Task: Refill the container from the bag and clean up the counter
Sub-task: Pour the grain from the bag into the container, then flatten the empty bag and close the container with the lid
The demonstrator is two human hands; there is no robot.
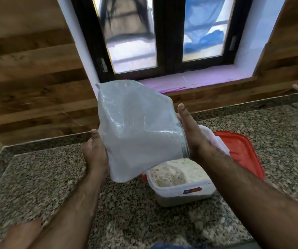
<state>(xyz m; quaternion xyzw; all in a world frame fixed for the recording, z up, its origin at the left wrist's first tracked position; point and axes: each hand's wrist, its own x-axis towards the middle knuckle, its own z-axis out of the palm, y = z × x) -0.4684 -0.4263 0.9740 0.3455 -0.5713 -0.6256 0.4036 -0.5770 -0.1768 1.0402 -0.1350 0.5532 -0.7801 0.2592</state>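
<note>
Between both hands (pixel 98 155), tilted bag (pixel 137 130).

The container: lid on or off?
Off. The container sits open with pale powder visible inside; the red lid lies flat on the counter behind it.

A speckled granite counter (pixel 45 177) carries a clear plastic container (pixel 180 191) of pale floury powder, with a red lid (pixel 241 151) lying flat just behind it.
</note>
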